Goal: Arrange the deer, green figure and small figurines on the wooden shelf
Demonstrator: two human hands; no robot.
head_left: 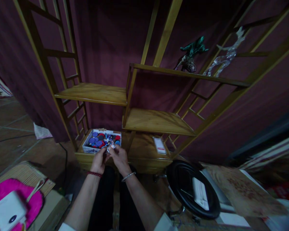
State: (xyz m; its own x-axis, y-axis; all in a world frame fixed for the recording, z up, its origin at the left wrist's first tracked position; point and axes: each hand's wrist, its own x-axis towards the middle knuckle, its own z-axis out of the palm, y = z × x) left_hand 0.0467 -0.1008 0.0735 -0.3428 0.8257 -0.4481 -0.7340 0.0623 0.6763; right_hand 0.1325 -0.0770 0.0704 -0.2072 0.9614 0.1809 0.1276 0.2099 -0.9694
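Both my hands are close together at the near right side of a white box (89, 149) on the low shelf. Between the fingertips of my left hand (100, 160) and my right hand (119, 158) is a small white piece with dark and coloured marks (111, 147); its exact kind is too small to make out. Fingers of both hands are closed on it. Inside the box lie several round flat discs (93, 140) in purple, red, blue and dark grey, with some printed pieces among them. My hands hide the box's near right corner.
Wooden display shelves (156, 121) rise ahead, with a green figurine (191, 54) and a glass deer (225, 59) above. A blurred white item (160, 146) lies on the low shelf. A black round stool (178, 179) stands right; a white device (9, 210) sits on pink cloth at left.
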